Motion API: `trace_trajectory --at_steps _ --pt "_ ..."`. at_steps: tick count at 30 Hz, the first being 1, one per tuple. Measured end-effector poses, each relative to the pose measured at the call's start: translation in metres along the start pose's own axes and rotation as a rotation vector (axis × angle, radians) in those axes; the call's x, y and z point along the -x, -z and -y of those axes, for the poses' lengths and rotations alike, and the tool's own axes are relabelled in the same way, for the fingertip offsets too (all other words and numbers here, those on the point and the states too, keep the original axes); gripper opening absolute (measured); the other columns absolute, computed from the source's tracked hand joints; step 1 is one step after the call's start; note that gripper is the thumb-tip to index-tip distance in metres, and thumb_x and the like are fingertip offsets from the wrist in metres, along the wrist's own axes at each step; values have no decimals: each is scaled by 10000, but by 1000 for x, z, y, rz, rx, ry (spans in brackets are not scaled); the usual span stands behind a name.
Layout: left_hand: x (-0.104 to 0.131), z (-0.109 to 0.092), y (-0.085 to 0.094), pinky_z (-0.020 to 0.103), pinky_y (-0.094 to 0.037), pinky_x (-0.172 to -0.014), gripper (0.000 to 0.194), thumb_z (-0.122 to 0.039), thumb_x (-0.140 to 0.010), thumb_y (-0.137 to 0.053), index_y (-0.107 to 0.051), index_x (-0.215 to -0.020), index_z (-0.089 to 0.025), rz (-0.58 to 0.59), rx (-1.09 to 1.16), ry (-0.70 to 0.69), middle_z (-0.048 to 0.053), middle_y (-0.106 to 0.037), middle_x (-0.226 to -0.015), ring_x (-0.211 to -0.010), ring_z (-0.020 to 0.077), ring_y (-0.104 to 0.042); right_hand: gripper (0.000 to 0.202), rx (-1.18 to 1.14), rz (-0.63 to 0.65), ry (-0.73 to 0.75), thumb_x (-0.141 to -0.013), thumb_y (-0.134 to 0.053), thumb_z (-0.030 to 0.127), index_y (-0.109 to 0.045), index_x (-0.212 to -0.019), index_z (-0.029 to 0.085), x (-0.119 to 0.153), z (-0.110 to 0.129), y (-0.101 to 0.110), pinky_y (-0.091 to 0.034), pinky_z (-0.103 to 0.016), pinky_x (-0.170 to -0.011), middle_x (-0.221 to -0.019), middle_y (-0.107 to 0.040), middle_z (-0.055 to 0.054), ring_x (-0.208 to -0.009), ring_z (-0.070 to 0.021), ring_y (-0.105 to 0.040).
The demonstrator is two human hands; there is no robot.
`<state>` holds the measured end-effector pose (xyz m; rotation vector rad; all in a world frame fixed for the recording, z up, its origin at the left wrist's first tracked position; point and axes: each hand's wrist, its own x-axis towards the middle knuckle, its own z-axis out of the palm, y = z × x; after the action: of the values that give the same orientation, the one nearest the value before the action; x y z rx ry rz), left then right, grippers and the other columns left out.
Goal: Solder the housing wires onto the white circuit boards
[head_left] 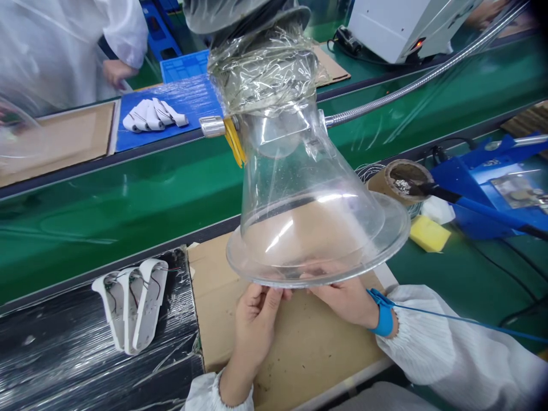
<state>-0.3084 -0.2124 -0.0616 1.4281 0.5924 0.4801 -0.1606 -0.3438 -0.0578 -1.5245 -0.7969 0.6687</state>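
Observation:
My left hand [253, 325] and my right hand [347, 299] meet over a cardboard sheet [299, 342], just under the rim of a clear plastic fume hood [308, 222]. The fingertips of both hands come together on something small that the hood's rim hides. A blue wrist strap [382, 313] with a blue cord circles my right wrist. Both arms wear white sleeves.
Three white plastic parts with wires [132, 305] lie on black film at left. A green conveyor belt [128, 194] runs behind. A yellow sponge [429, 233], a solder spool [400, 180] and a blue soldering stand [479, 194] sit at right. Another person's hand [115, 73] works near more white parts [154, 115].

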Motion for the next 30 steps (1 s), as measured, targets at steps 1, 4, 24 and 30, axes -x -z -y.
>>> trace_trajectory --at_steps 1,4,24,30 --pt "0 0 0 188 -568 -764 215 -368 -1030 -701 -766 -904 -207 1 5 5 -4 -756 -766 -732 108 -700 160 -7 6 3 -997 -681 288 -798 -932 200 0 0 0 -564 -264 -671 -791 -768 -32 -696 -148 -662" --pt "0 2 0 206 -575 -758 225 -378 -1029 -699 -767 -908 -200 0 21 14 8 -762 -768 -732 123 -707 162 -6 57 -3 -1011 -664 298 -798 -997 208 0 2 1 -586 -291 -738 -862 -792 -41 -752 -163 -689" --pt "3 9 2 251 -598 -816 181 -328 -1063 -662 -800 -1025 -217 43 138 25 28 -782 -872 -827 147 -719 289 -50 190 -88 -1068 -584 391 -761 -925 212 -2 9 0 -614 -379 -896 -902 -780 -61 -797 -192 -680" --pt "1 5 0 267 -598 -796 218 -375 -1039 -693 -788 -980 -188 13 102 39 42 -776 -833 -795 161 -719 268 0 151 -76 -1048 -616 398 -771 -906 232 -1 6 1 -631 -358 -815 -824 -760 -44 -738 -194 -680"
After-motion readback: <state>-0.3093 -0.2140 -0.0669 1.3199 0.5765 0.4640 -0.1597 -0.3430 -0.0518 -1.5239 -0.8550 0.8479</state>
